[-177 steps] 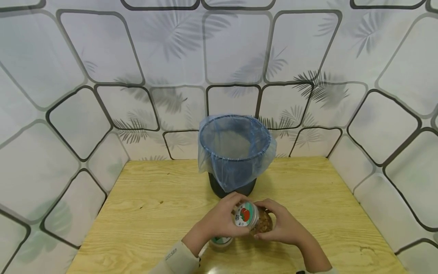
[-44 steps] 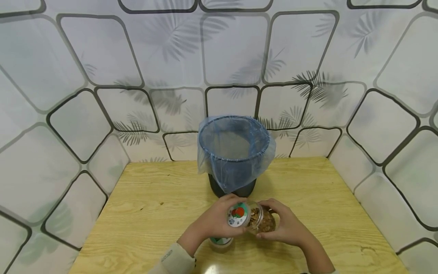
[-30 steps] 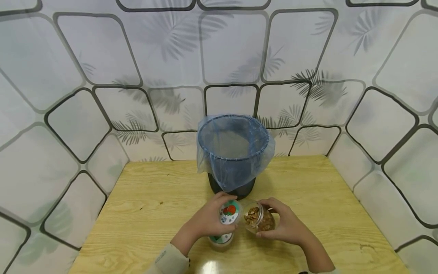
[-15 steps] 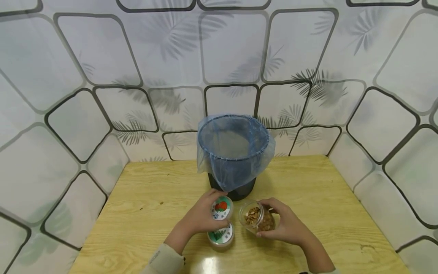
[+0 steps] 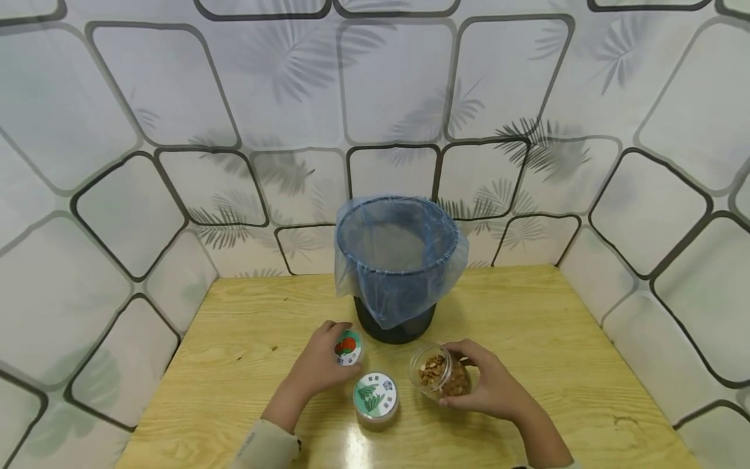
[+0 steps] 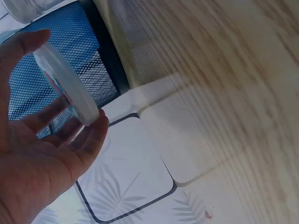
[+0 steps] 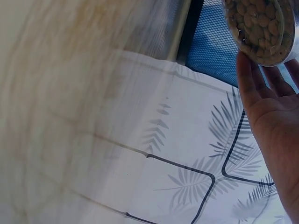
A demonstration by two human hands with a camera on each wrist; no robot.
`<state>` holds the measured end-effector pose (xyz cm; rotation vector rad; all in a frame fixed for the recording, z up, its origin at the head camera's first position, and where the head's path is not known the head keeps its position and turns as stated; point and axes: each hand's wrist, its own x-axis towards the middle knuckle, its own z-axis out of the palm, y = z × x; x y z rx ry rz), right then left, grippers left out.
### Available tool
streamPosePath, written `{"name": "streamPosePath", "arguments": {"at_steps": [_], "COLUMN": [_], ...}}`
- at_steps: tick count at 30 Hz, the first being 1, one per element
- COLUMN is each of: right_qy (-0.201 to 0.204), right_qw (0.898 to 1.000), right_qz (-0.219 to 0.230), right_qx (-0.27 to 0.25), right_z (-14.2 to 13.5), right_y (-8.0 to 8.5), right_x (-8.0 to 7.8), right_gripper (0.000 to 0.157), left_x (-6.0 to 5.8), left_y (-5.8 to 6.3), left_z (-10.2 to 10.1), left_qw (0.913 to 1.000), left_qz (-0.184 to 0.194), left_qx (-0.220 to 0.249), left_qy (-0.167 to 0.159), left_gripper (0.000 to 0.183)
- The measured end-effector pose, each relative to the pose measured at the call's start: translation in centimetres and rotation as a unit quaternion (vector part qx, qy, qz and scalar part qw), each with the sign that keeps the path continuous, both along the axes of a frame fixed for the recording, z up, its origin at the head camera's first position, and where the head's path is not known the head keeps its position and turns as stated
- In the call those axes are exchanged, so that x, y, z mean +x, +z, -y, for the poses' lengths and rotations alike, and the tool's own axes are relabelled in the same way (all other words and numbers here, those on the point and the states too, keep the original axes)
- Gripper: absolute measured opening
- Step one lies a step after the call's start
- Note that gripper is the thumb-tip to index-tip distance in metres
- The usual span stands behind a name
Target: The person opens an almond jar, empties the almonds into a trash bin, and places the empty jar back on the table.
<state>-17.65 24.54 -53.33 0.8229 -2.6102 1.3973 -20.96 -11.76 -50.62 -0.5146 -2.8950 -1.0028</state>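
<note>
Currently, left hand [image 5: 318, 363] pinches lid [image 5: 348, 348] by its edge, best held clear of capped jar [image 5: 375, 396] at its five o'clock; right hand [image 5: 491, 385] grips tilted open jar [image 5: 436, 371].

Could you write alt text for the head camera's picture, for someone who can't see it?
Over a wooden table, a person's left hand holds a round lid printed with red fruit, while the right hand grips a tilted, open jar of brown pieces. Between them stands a lidded container; beyond is a bin lined with a blue bag.
</note>
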Motion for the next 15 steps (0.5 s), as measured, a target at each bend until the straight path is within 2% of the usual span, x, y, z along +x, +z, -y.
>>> {"name": "streamPosePath", "arguments": {"at_steps": [8, 15], "right_qy": [0.000, 0.000], "right_qw": [1.000, 1.000], "right_qz": [-0.001, -0.001], "right_qx": [-0.002, -0.002], "right_z": [0.07, 0.11], "right_y": [0.07, 0.05], "right_x": [-0.04, -0.03], "right_gripper": [0.082, 0.082], "left_x": [-0.18, -0.12], "left_y": [-0.50, -0.58], "left_z": [0.45, 0.53], "left_qw": [0.9988, 0.9981], "left_qz": [0.023, 0.046], "left_qx": [-0.033, -0.035], "left_qy": [0.029, 0.020], "left_gripper": [0.078, 0.082]}}
